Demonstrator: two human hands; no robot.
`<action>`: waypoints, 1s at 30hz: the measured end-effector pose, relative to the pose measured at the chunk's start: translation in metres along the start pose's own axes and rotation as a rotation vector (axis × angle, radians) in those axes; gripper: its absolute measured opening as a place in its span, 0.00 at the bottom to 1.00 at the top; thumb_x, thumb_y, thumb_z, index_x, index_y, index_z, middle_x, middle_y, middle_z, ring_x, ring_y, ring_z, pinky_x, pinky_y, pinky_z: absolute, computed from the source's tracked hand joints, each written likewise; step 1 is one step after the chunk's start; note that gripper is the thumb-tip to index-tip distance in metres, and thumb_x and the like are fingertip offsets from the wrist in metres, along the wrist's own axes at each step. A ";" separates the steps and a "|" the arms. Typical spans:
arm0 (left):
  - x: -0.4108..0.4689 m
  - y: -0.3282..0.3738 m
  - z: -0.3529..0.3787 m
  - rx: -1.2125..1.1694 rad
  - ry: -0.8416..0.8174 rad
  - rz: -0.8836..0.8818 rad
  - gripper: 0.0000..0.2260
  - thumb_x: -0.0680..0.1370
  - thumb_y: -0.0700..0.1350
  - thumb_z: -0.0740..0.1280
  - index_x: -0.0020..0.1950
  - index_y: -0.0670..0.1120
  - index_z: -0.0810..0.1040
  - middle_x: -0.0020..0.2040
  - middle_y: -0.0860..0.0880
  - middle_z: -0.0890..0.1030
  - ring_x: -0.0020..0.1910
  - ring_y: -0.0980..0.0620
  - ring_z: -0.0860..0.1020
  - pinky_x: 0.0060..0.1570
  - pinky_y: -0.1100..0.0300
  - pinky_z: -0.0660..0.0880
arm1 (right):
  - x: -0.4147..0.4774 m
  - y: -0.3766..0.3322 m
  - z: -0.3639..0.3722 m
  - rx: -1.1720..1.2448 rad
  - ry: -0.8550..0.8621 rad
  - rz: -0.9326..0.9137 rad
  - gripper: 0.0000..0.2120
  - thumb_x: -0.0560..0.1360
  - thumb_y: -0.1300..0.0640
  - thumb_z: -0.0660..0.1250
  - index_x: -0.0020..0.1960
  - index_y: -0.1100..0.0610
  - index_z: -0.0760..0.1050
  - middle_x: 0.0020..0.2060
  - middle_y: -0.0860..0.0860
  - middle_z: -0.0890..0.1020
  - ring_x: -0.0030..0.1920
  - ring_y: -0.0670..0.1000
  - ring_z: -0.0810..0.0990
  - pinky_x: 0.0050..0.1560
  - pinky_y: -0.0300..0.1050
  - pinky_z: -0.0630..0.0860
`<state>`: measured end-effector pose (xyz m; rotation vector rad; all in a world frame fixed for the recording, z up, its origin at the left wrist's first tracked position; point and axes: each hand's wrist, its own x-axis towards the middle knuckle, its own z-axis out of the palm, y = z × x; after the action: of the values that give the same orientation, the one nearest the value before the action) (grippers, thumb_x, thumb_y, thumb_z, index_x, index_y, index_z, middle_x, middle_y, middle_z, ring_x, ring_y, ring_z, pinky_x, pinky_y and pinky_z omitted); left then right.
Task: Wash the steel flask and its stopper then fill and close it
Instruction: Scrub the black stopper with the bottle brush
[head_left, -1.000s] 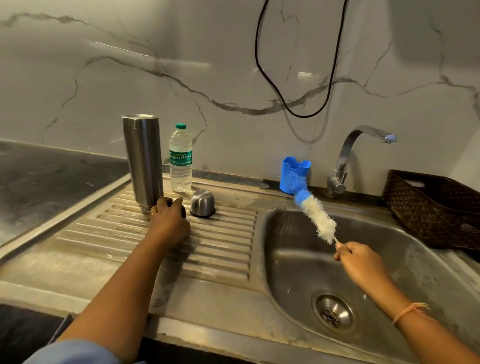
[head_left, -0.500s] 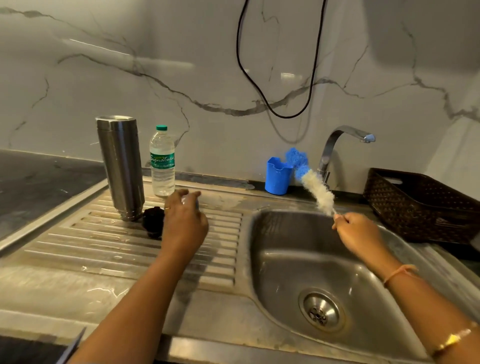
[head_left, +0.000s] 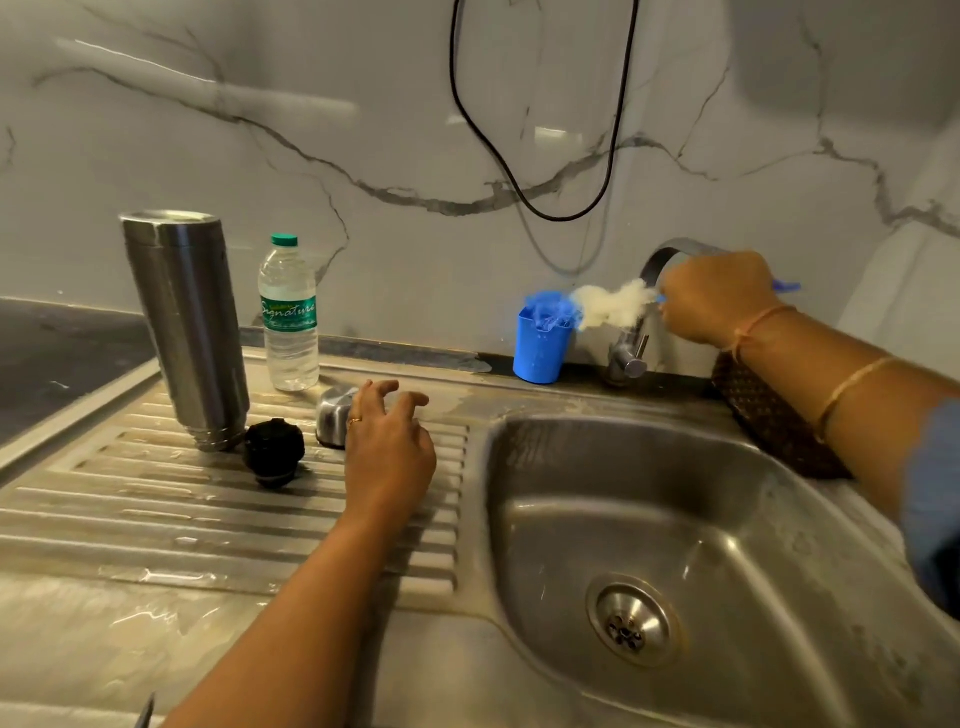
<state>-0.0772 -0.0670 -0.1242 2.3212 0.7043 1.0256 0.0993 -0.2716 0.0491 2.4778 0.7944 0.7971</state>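
Head view: compared with half a second ago, the right hand has risen from the sink's rim to just in front of the tap's spout. The long bottle brush with white and blue bristles, which then pointed up, now lies nearly level with its blue tip over the blue plastic cup. That hand's fingers are curled round the brush's blue handle, whose end pokes out past the fist.

The left hand covered the small domed steel cap before and has slid to its right. Its fingers are spread and lightly bent, holding nothing; whether one of them touches the cap is hard to tell.

The tall brushed-steel flask has kept its place, upright on the ribbed steel drainboard. The round black stopper lies just beside its base, between flask and cap. Behind them stands a clear plastic water bottle with a green cap.

The drainboard runs into a steel sink basin with a round drain, and a curved steel tap stands at the back. A dark woven basket sits to the right of the basin, partly behind the right forearm. A dark stone counter lies to the left. Behind it all is a pale marble wall with grey veins, where a black cable hangs in a loop.
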 end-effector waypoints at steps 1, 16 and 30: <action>-0.001 0.001 -0.001 -0.004 0.004 -0.004 0.14 0.77 0.38 0.63 0.62 0.46 0.76 0.68 0.44 0.66 0.72 0.45 0.60 0.69 0.51 0.60 | 0.006 -0.001 -0.008 -0.063 0.013 -0.023 0.08 0.76 0.58 0.59 0.43 0.60 0.76 0.33 0.52 0.73 0.38 0.55 0.74 0.44 0.48 0.71; 0.006 -0.006 0.000 -0.038 0.060 -0.030 0.16 0.77 0.37 0.61 0.64 0.46 0.74 0.71 0.43 0.64 0.75 0.44 0.54 0.73 0.48 0.55 | 0.046 -0.017 -0.037 -0.539 0.092 -0.279 0.06 0.76 0.59 0.60 0.48 0.58 0.76 0.47 0.53 0.79 0.48 0.54 0.78 0.42 0.47 0.68; 0.020 -0.025 0.003 0.019 0.046 -0.102 0.23 0.78 0.37 0.60 0.73 0.48 0.66 0.76 0.41 0.54 0.76 0.40 0.44 0.74 0.43 0.51 | 0.022 0.019 -0.043 -0.251 0.148 -0.055 0.08 0.76 0.59 0.62 0.45 0.62 0.77 0.36 0.56 0.70 0.38 0.59 0.74 0.36 0.48 0.65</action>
<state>-0.0699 -0.0361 -0.1314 2.2591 0.8451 1.0327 0.0945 -0.2633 0.0995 2.1867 0.7582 1.0033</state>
